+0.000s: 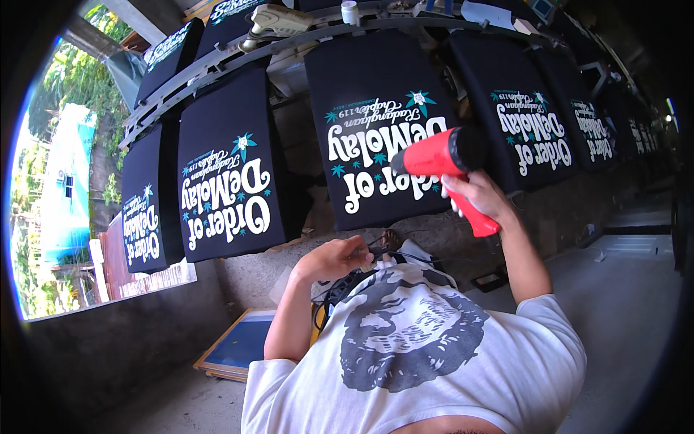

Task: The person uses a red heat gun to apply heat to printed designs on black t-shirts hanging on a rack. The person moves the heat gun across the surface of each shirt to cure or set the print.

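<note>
My right hand (473,194) grips a red blow dryer (431,153) by its handle. Its black rear end is beside my wrist, and the nozzle points left over the middle black shirt (376,65). That shirt lies flat on a board, with white lettering and teal leaves printed on it; the dryer covers part of the print. Lower and to the left, in front of my body, my left hand (336,258) has its fingers curled at a thin black cord (416,254). Part of its grip is hidden.
More printed black shirts (224,137) (517,108) lie on boards to both sides. Behind them runs a metal rail (210,69) carrying a beige heat gun (280,22) and a white jar (350,12). A blue framed screen (238,343) rests on the floor at left.
</note>
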